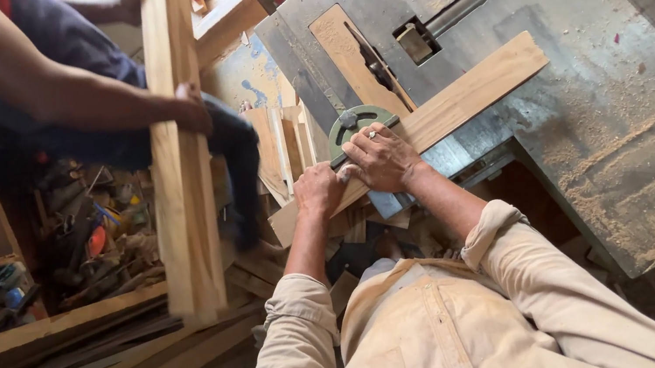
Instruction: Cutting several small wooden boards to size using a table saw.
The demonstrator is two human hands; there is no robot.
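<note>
Steel saw desk [593, 77] fills 12 to 4 o'clock, sawdust drifted along its near edge. Long timber [178, 147] stands upright at 10 o'clock, steadied by a co-worker's hand [193, 107] closed around its edge. Flat plank [456, 105] lies slantwise across the desk, near end overhanging toward the person. Green miter gauge [357, 124] sits against the plank, squaring it to the blade slot [370, 57]. Right hand [381, 159] spread flat, palm down, pressing plank to gauge. Left hand [318, 192] curled over the overhanging end, gripping it level.
</note>
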